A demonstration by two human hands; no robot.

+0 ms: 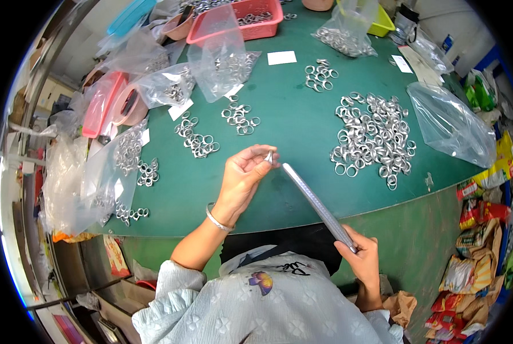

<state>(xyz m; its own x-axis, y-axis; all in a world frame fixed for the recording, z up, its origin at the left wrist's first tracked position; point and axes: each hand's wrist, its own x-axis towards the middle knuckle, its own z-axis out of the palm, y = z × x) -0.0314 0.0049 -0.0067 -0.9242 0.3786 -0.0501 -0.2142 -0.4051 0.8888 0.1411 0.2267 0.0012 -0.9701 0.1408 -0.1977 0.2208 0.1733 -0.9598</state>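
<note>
Left hand (242,175) raised over the green table (293,129), fingers curled together, thumb and fingertips pinched on a small metal ring (269,156). Ring held right at the tip of a long tapered metal rod (318,205); whether touching or already on the tip cannot be told. Silver bangle (218,219) on the left wrist.

Right hand (362,262) low, off the table's near edge, fingers wrapped shut around the thick lower end of the rod; rod slanting up and to the left toward the pinched ring.

Large heap of loose silver rings (371,136) on the table, right of the rod tip and well apart from both hands. Smaller ring clusters farther back: one behind the heap (320,75), one at centre (240,117), one to the left (196,139). Empty clear plastic bag (451,123) lying at the right end of the table. Bags partly filled with rings (170,86) along the left edge. Red basket (250,20) with rings at the far side, partly behind an upright clear bag (219,54). White paper slip (281,57) just in front of the basket.
</note>
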